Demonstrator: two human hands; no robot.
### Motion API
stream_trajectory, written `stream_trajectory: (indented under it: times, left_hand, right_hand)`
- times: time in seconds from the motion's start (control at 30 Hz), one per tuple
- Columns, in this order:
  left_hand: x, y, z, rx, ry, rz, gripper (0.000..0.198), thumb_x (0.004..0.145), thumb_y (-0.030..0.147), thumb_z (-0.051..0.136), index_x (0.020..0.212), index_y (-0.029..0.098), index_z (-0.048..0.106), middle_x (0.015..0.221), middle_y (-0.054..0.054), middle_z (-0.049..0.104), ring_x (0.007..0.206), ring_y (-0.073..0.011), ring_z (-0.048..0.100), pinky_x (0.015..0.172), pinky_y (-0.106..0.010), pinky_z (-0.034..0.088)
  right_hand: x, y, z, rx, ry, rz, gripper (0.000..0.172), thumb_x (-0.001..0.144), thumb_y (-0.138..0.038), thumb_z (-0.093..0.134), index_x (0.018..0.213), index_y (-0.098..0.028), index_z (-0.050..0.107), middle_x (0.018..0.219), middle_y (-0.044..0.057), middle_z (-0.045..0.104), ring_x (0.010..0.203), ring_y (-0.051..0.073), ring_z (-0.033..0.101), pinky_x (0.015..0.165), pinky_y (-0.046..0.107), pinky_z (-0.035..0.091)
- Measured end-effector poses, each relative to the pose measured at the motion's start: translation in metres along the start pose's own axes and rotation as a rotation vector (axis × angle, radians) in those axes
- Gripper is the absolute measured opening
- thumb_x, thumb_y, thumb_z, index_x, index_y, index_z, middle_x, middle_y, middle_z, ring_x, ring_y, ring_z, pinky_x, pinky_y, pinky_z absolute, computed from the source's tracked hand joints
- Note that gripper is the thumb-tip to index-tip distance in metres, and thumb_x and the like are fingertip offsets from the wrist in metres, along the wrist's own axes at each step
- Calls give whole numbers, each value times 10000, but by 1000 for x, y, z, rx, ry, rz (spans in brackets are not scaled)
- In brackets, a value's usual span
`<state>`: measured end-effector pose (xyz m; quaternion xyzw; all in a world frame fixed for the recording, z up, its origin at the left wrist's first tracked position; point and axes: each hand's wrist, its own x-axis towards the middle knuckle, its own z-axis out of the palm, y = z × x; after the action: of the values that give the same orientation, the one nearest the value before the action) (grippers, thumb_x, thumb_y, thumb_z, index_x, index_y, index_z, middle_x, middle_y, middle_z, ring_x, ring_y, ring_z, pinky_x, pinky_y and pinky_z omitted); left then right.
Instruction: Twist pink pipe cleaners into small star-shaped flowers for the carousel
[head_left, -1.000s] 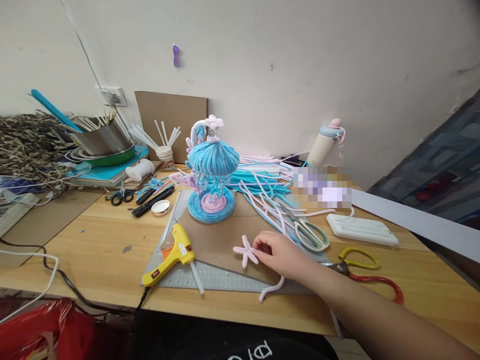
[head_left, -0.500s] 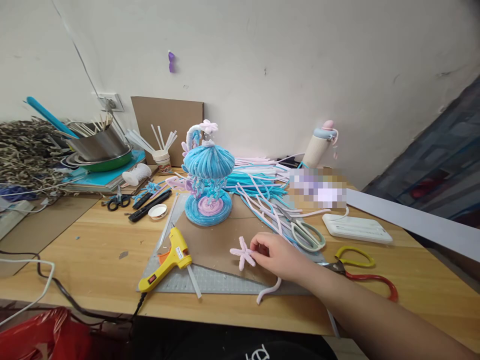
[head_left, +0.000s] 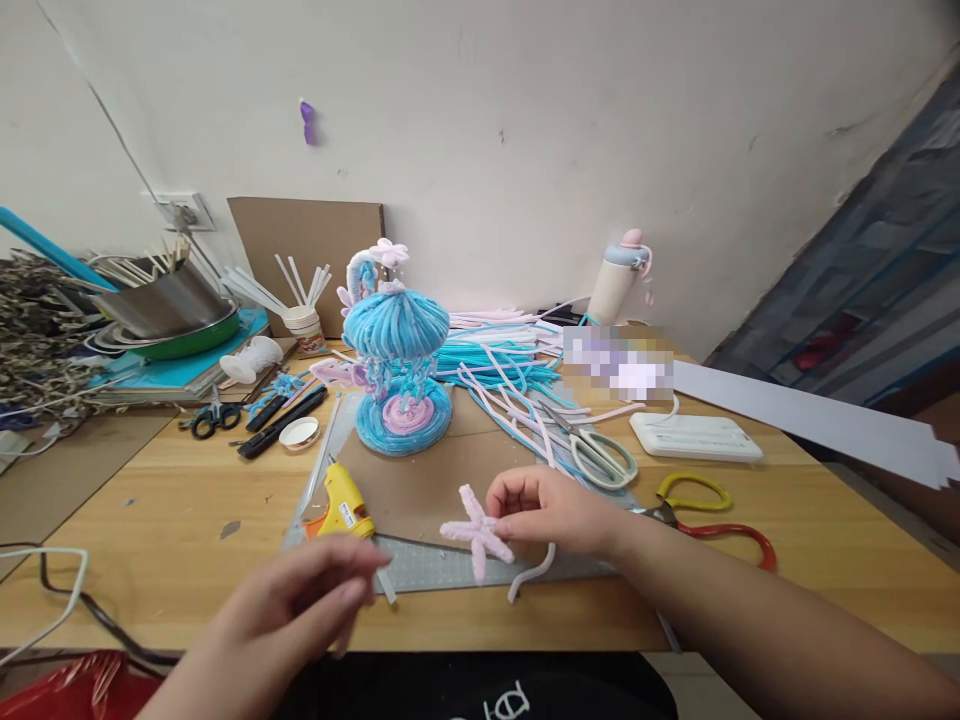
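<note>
My L hand (head_left: 300, 600) is now in view, fingers loosely bent, in front of the glue gun (head_left: 346, 508), hiding the handle that showed before; can't tell re: contact. The star (head_left: 478, 537) in my R hand (head_left: 559, 512) looks bigger, i.e. nearer me, & tilts a bit more L. View's swung slightly R, so more white strip (head_left: 795, 405) shows.

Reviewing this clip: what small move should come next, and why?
Probably bring the left hand across to steady the free arms of the pink star: the right hand pinches it by one arm only, while the left, in front of the yellow glue gun, appears to hold nothing.
</note>
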<state>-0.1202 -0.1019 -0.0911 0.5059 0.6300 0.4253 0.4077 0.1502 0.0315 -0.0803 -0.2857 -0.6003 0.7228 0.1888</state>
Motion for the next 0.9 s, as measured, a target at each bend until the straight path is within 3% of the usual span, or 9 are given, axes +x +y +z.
stream_trajectory:
  times: [0.03, 0.1, 0.2, 0.43, 0.53, 0.7, 0.9]
  left_hand:
    - [16, 21, 14, -94, -192, -29, 282, 755, 370, 647, 997, 226, 650, 733, -26, 629, 552, -125, 524, 492, -248, 441]
    - [42, 53, 40, -288, -393, -3, 307, 757, 366, 649, 1026, 219, 628, 780, -21, 625, 590, -107, 525, 528, -228, 432]
    - [61, 72, 67, -396, -546, -63, 251, 735, 280, 689, 962, 192, 625, 780, -8, 622, 655, -93, 538, 591, -203, 426]
    - [68, 65, 79, -357, -546, -121, 158, 697, 210, 723, 775, 144, 601, 667, 26, 596, 615, -67, 511, 572, -167, 383]
    - [71, 64, 82, -395, -509, -89, 162, 686, 204, 731, 750, 142, 596, 640, 35, 589, 588, -61, 504, 554, -162, 379]
    - [75, 61, 86, -453, -546, -69, 172, 681, 210, 735, 780, 144, 612, 663, 27, 612, 592, -67, 518, 556, -164, 390]
    - [77, 59, 88, -397, -603, -65, 136, 703, 234, 717, 741, 136, 630, 645, 19, 605, 594, -76, 517, 568, -171, 398]
  right_hand:
    - [-1, 0, 0, 35, -19, 15, 245, 661, -305, 733, 745, -127, 587, 671, -8, 593, 582, 75, 511, 550, 197, 391]
    - [-3, 0, -2, 91, -45, 34, 259, 640, -298, 750, 739, -116, 593, 630, -11, 592, 540, 68, 508, 516, 187, 387]
    - [-4, 0, -6, 126, -70, 50, 245, 633, -274, 750, 736, -109, 601, 589, -17, 586, 498, 62, 503, 477, 174, 376]
    - [-5, -2, -12, 57, -62, -25, 157, 700, -228, 696, 782, -117, 620, 685, -10, 593, 585, 66, 524, 534, 172, 406]
    - [-6, -4, -14, -34, -47, -184, 132, 740, -207, 674, 832, -123, 630, 768, 10, 595, 655, 82, 543, 595, 196, 428]
    - [-11, -11, -20, -484, 6, -574, 84, 810, -175, 623, 869, -139, 669, 814, 49, 607, 763, 125, 558, 693, 244, 444]
    - [-14, -13, -24, -665, -23, -678, 121, 877, -177, 539, 915, -147, 650, 856, 71, 614, 814, 134, 567, 738, 250, 463]
